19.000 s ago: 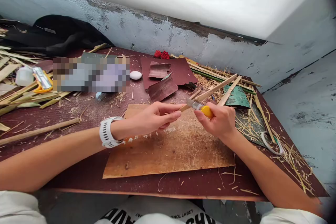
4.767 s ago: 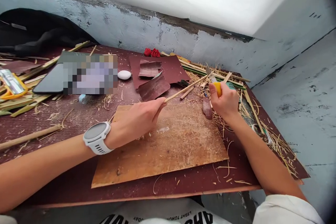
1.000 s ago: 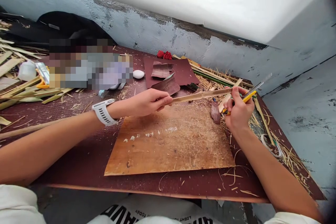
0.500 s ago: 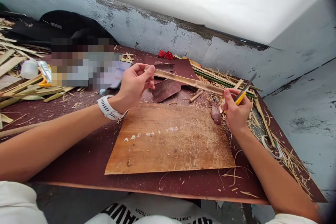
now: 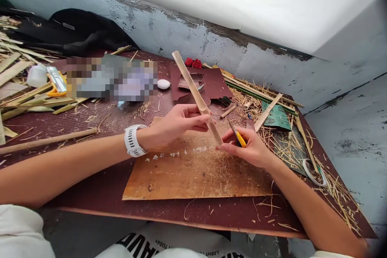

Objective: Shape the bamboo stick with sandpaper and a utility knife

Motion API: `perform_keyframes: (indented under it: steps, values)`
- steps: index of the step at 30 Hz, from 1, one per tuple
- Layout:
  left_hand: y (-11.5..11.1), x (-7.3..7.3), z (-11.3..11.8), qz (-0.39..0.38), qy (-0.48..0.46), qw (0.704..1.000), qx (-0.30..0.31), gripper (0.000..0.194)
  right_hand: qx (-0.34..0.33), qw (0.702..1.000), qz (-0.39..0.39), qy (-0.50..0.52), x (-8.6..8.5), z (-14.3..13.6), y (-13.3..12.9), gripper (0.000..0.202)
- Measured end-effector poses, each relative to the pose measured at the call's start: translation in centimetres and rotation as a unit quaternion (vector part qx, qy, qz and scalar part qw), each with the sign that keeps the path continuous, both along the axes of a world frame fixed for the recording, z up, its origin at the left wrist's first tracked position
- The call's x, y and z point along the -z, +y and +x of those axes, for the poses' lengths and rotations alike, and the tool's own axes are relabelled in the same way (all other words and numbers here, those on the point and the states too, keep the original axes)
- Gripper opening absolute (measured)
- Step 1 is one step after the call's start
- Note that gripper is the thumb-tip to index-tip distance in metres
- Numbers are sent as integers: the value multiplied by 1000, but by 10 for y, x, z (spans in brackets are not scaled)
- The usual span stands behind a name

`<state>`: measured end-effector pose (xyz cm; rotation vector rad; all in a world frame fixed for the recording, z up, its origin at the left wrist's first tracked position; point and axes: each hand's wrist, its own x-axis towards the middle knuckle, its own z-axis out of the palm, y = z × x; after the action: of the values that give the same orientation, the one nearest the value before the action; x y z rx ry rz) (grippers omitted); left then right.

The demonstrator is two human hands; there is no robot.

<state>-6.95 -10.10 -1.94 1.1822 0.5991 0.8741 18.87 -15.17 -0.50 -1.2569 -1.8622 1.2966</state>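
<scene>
A pale bamboo strip (image 5: 193,88) slants above the wooden board (image 5: 181,181), its far end up and to the left. My left hand (image 5: 184,123), with a white watch on the wrist, pinches the strip around its middle, near the node. At the strip's near end, my right hand (image 5: 248,147) grips it between thumb and finger. That same hand also holds a yellow-handled knife (image 5: 240,138), whose blade points up and left beside the strip.
Bamboo strips (image 5: 27,96) and a white bottle (image 5: 36,75) lie at the left. A white oval object (image 5: 163,84) and red flowers (image 5: 193,63) sit at the back. Shavings, green paper (image 5: 276,117) and a tape roll (image 5: 314,172) are at the right.
The strip has swung from nearly level to a steep slant. My left hand has moved from its far end to its middle, and my right hand has come left and nearer.
</scene>
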Motion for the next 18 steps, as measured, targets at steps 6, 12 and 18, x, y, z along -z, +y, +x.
perform_keyframes:
  steps: [6, 12, 18]
  values:
    - [1, -5, -3, 48, 53, 997, -6, 25, 98, 989, 16, 106, 5, 5, 8, 34]
    - [-2, -7, -2, 77, 130, 988, -13, 28, 209, 964, 101, 133, 11, 9, 15, 31]
    - [-1, -5, -4, 74, 172, 979, 78, 33, 248, 946, 106, 182, 8, 7, 19, 51]
